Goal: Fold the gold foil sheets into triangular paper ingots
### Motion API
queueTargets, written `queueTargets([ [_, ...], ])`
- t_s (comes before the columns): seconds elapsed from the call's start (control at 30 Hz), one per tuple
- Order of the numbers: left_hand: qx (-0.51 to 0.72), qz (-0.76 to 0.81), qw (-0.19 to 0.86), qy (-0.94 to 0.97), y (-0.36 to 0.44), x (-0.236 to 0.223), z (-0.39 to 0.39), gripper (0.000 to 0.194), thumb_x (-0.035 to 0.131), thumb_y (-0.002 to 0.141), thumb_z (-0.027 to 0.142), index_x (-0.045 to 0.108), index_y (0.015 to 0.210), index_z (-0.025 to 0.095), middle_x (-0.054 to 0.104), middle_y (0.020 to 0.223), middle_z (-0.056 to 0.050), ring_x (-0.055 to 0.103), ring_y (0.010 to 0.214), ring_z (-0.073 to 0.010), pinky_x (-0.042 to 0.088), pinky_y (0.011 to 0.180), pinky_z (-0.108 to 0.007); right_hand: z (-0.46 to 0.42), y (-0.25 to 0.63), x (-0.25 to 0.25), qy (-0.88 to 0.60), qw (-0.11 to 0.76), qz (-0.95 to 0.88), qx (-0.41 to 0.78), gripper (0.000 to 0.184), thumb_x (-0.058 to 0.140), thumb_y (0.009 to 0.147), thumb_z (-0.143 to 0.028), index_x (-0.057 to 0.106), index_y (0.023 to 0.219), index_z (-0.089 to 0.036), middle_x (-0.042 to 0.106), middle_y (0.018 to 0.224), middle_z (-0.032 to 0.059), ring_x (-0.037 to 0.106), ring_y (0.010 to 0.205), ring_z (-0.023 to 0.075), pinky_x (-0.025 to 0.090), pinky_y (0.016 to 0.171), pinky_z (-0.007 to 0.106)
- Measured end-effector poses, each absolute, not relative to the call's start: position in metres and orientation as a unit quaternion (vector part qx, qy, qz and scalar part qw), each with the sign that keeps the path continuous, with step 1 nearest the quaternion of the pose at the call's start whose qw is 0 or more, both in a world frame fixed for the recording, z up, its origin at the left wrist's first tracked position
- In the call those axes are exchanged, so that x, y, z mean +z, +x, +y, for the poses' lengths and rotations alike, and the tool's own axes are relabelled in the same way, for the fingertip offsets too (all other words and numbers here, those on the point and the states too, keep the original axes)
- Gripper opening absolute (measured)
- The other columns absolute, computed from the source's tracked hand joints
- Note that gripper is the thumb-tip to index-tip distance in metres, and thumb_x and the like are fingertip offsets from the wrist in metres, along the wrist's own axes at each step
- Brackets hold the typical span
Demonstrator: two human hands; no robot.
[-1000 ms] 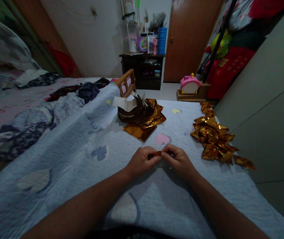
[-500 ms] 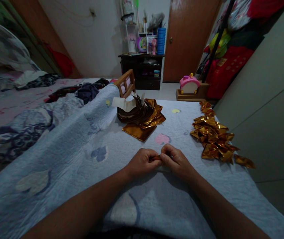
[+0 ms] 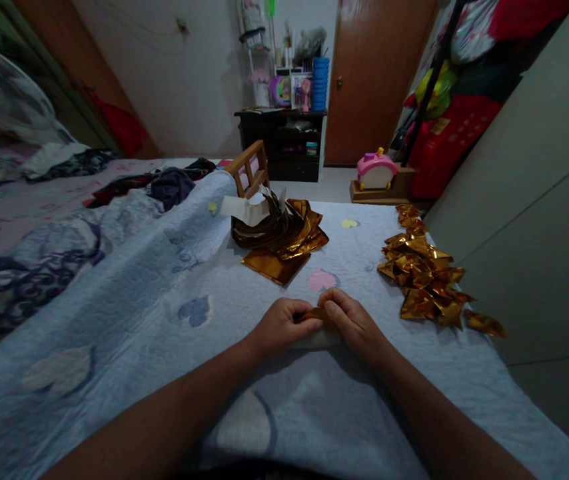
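Both hands meet over the bed, pinching one gold foil paper (image 3: 317,313) between them. My left hand (image 3: 284,328) grips its left side, with thumb and fingers closed. On the right end, my right hand (image 3: 352,323) is closed with its thumb on top. A pale part of the paper shows below the fingers; most of the sheet is hidden. Beyond the hands lies a fanned stack of gold foil papers (image 3: 277,230), with a flat gold sheet (image 3: 277,267) at its near side. To the right sits a pile of folded gold foil pieces (image 3: 422,273).
A light blue quilt (image 3: 154,333) with heart patterns covers the bed and rises in a ridge at left. A wooden rail (image 3: 249,168) stands behind the stack. A pale cabinet (image 3: 539,233) borders the right side. Farther back are a pink toy (image 3: 377,170) and a dark stand (image 3: 282,147).
My hands stay together on the foil paper, with the fingers shifting slightly. More of the paper's pale part shows beneath them. The whole view has drifted a little; the stack and pile are unchanged.
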State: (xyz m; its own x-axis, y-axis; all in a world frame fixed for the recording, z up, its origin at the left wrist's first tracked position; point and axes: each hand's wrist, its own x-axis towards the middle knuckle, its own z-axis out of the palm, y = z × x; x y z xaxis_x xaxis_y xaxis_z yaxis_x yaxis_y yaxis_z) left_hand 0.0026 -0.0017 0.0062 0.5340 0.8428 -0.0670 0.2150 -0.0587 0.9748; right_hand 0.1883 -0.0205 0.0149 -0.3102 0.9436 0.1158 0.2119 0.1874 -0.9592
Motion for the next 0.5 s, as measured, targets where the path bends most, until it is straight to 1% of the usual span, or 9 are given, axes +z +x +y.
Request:
queueTargets([
  [0.1, 0.339, 0.395, 0.612, 0.595, 0.004, 0.01, 0.0, 0.029, 0.072, 0.076, 0.042, 0.063, 0.082, 0.015, 0.057, 0.069, 0.001, 0.049, 0.06, -0.01, 0.037, 0.055, -0.021, -0.021, 0.189, 0.012, -0.422, 0.407, -0.624, 0.516, 0.021, 0.053, 0.093, -0.043, 0.052, 0.097, -0.022, 0.054, 0.076, -0.0026, 0.049, 0.067, 0.0134, 0.038, 0.059, 0.025],
  [0.17, 0.375, 0.399, 0.631, 0.55, 0.005, 0.011, 0.0, 0.033, 0.076, 0.074, 0.041, 0.062, 0.091, 0.016, 0.063, 0.076, 0.0, 0.054, 0.063, -0.011, 0.041, 0.057, -0.021, -0.02, 0.188, 0.007, -0.408, 0.404, -0.608, 0.548, 0.026, 0.06, 0.088, -0.039, 0.047, 0.104, -0.024, 0.054, 0.074, -0.005, 0.048, 0.061, 0.0124, 0.037, 0.054, 0.023],
  [0.27, 0.398, 0.422, 0.618, 0.53, 0.005, 0.01, 0.0, 0.031, 0.075, 0.076, 0.041, 0.058, 0.087, 0.017, 0.06, 0.074, 0.002, 0.054, 0.062, -0.0103, 0.042, 0.056, -0.02, -0.018, 0.188, 0.0, -0.423, 0.398, -0.594, 0.556, 0.029, 0.062, 0.084, -0.034, 0.044, 0.105, -0.026, 0.051, 0.068, -0.0082, 0.047, 0.055, 0.0112, 0.035, 0.05, 0.022],
  [0.4, 0.396, 0.456, 0.566, 0.561, 0.001, 0.008, 0.002, 0.027, 0.073, 0.077, 0.036, 0.056, 0.081, 0.016, 0.053, 0.069, 0.004, 0.05, 0.062, -0.0098, 0.041, 0.057, -0.02, -0.017, 0.188, -0.001, -0.417, 0.395, -0.55, 0.606, 0.035, 0.065, 0.08, -0.032, 0.041, 0.104, -0.027, 0.05, 0.067, -0.0105, 0.05, 0.051, 0.0104, 0.038, 0.048, 0.021],
  [0.47, 0.395, 0.455, 0.569, 0.559, 0.001, 0.007, 0.002, 0.025, 0.072, 0.079, 0.035, 0.055, 0.084, 0.017, 0.053, 0.072, 0.004, 0.05, 0.064, -0.01, 0.041, 0.058, -0.02, -0.017, 0.188, 0.001, -0.408, 0.396, -0.541, 0.62, 0.035, 0.066, 0.079, -0.031, 0.041, 0.103, -0.027, 0.052, 0.068, -0.0103, 0.051, 0.052, 0.0104, 0.038, 0.048, 0.021],
  [0.5, 0.398, 0.449, 0.577, 0.553, 0.001, 0.006, 0.002, 0.025, 0.07, 0.08, 0.034, 0.054, 0.09, 0.018, 0.054, 0.073, 0.004, 0.05, 0.064, -0.0101, 0.041, 0.058, -0.02, -0.017, 0.189, 0.002, -0.406, 0.398, -0.544, 0.616, 0.033, 0.066, 0.08, -0.031, 0.042, 0.102, -0.026, 0.052, 0.067, -0.0099, 0.05, 0.052, 0.0104, 0.037, 0.048, 0.021],
])
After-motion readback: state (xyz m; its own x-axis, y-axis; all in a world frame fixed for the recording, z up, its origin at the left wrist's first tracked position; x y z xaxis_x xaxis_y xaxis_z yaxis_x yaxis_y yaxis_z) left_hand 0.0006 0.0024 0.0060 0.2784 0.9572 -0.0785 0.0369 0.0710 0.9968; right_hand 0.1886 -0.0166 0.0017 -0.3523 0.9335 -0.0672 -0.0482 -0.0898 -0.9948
